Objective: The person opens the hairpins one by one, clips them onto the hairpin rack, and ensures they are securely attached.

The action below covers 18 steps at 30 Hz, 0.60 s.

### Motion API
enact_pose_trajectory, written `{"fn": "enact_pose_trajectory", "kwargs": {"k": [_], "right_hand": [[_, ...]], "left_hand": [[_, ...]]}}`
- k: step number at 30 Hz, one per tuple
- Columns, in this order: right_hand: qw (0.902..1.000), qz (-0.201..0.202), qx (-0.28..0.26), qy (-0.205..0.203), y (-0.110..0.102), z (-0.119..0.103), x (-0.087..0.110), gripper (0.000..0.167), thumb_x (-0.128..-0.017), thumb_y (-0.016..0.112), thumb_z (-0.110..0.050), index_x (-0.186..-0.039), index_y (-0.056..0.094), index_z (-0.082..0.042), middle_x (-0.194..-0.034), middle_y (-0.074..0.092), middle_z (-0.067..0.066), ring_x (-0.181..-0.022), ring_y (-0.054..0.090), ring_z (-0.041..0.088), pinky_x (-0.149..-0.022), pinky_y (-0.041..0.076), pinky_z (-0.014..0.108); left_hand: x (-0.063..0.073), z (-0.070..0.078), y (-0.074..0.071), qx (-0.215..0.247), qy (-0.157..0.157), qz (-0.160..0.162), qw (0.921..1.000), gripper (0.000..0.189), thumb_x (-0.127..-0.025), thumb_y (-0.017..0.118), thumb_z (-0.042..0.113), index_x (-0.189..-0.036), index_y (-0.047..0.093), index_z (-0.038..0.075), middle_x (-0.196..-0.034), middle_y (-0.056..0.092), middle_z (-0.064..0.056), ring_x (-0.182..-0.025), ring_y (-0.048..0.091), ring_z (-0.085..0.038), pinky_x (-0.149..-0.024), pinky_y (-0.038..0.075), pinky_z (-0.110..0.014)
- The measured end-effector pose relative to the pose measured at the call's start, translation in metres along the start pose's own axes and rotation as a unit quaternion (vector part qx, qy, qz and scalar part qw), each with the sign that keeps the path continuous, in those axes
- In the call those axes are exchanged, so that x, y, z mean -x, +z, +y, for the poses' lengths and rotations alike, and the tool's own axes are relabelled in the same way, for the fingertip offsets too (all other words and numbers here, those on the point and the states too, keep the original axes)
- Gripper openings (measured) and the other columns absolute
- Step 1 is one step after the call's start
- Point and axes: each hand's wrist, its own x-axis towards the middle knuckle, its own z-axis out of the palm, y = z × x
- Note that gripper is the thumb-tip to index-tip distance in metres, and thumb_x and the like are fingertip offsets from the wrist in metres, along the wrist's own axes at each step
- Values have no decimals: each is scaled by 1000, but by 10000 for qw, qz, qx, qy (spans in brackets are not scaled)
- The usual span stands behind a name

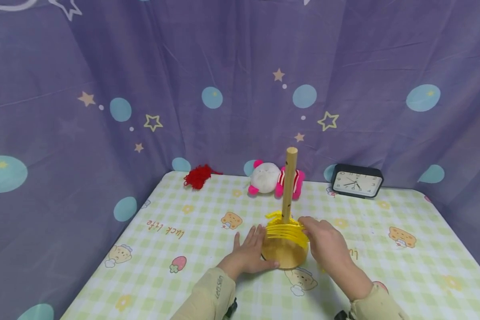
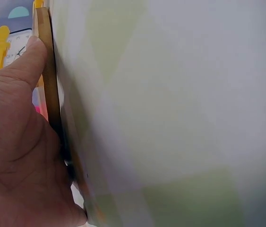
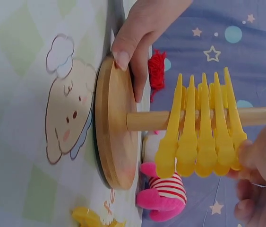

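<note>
A wooden stand [image 1: 291, 178] with a round base and an upright peg is on the table. My left hand [image 1: 248, 257] holds the left side of its base, thumb at the front edge and fingers along the side. Several yellow plastic pieces [image 3: 206, 137], with pointed tips and rounded ends, sit in a row around the peg above the base. My right hand [image 1: 330, 244] is at the right of these pieces. In the right wrist view its thumb and finger pinch the rounded end of the outermost piece. Part of the right hand is cut off there.
Another yellow piece [image 3: 88, 217] lies on the checked tablecloth [image 1: 152, 258] near the base. At the back are red yarn [image 1: 198, 176], a pink and white plush toy [image 1: 265, 178] behind the peg, and a black-framed clock [image 1: 357, 181]. A purple curtain [image 1: 240, 89] hangs behind.
</note>
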Motion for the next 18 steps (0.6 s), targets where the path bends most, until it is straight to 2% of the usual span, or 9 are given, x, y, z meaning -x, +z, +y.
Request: {"fn": "enact_pose_trajectory", "kwargs": {"k": [3,5,8,13,18], "right_hand": [[9997,-218,-78,58,-1,2,2,40,-84,75,-5,-122,65,-8,-122,67,10,-84,63,27,-72,56,41],[9993,-292,-171,132,-2,4,4,44,-85,75,-11,-128,62,-7,-128,64,11,-93,64,30,-78,56,46],[9988,-296,-314,244,-5,6,7,48,-87,74,-18,-132,59,-7,-132,61,12,-101,64,33,-82,54,51],[9977,-202,-458,459,-11,8,13,46,-88,73,-17,-131,59,-8,-131,62,13,-96,65,32,-76,55,51],[9956,-300,-506,734,-17,14,20,43,-90,71,-16,-131,59,-11,-130,62,11,-83,64,23,-64,53,42]], "left_hand": [[3,3,-4,38,-17,-37,10000,107,-82,50,78,-158,7,15,-164,-3,-2,-149,-4,-21,-115,-7,-58],[4,3,-6,47,-13,-61,10000,107,-82,50,77,-158,7,15,-164,-2,-3,-150,-4,-21,-115,-6,-58],[-2,-1,0,91,-45,-66,9999,109,-80,49,80,-158,4,18,-164,-5,0,-149,-7,-18,-114,-10,-56],[-8,-5,7,72,-65,-20,10000,111,-79,48,82,-158,1,20,-163,-8,2,-148,-10,-17,-114,-12,-55],[-4,-1,1,22,-98,-103,9999,109,-81,49,79,-158,2,20,-163,-7,1,-149,-9,-18,-115,-10,-55]]}}
